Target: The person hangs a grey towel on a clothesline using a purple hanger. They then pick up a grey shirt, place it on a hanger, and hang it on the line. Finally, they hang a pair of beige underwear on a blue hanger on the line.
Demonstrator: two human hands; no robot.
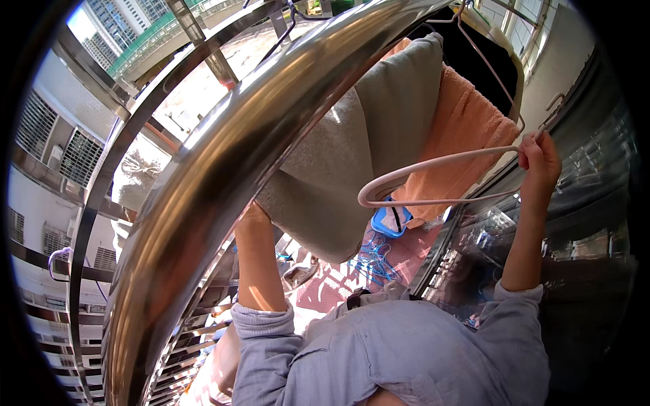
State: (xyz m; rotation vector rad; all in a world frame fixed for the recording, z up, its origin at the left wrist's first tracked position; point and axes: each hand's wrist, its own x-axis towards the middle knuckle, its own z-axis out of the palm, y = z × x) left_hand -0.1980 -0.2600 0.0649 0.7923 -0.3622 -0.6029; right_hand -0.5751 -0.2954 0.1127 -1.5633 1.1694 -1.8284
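Note:
My right hand (pixel 541 157) is closed around the neck of a pale pink clothes hanger (pixel 436 165). The bare hanger points left, its hook sticking out above my fingers. My left forearm (pixel 259 259) reaches up behind a thick shiny metal rail (pixel 213 167), which hides that hand, so what it holds cannot be seen. Close to the left wrist hangs a grey-beige cloth (pixel 335 177), draped in folds below the rail. Behind the pink hanger an orange towel (pixel 457 122) hangs beside the grey cloth. Another pink hanger (pixel 487 61) hangs at the upper right.
Metal balcony bars (pixel 96 182) curve along the left, with buildings beyond. A dark glossy panel (pixel 574 228) stands at my right. Below, a blue plastic basin (pixel 390 223) and tangled blue cord (pixel 376 259) lie on the reddish floor (pixel 325 289).

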